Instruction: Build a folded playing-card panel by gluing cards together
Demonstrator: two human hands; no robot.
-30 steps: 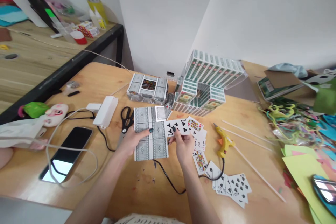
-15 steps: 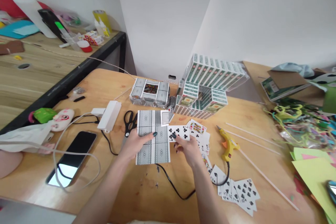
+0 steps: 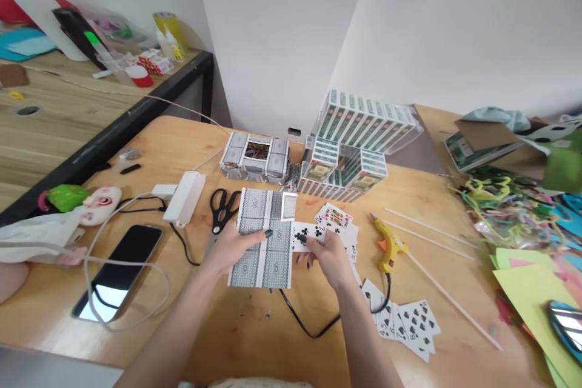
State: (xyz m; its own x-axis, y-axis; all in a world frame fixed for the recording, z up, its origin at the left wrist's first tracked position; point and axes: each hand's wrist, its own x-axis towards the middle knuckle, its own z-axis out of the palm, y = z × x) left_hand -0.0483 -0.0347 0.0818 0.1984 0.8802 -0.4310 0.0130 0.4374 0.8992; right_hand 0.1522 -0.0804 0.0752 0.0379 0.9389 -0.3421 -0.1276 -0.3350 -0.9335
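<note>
A flat panel of joined playing cards (image 3: 277,254), grey patterned backs up, is gripped at its left side by my left hand (image 3: 231,245), thumb on top. My right hand (image 3: 328,257) pinches a seven of clubs (image 3: 313,231), whose left end meets or slips under the panel's right edge; which, I cannot tell. A small folded card piece (image 3: 288,207) stands at the panel's upper right corner. Behind the panel sits a box-like build of cards (image 3: 255,157). Black-handled scissors (image 3: 222,209) lie to the left, partly behind my left hand.
Stacked card packs (image 3: 345,157) stand at the back. On the right lie a yellow glue gun (image 3: 388,245), white glue sticks (image 3: 454,300), fanned spade cards (image 3: 409,324) and coloured paper (image 3: 527,291). A phone (image 3: 119,270), white cable and power strip (image 3: 185,199) lie left.
The panel has tilted slightly and the seven of clubs sits a little lower against its right edge. My view has shifted a bit to the right.
</note>
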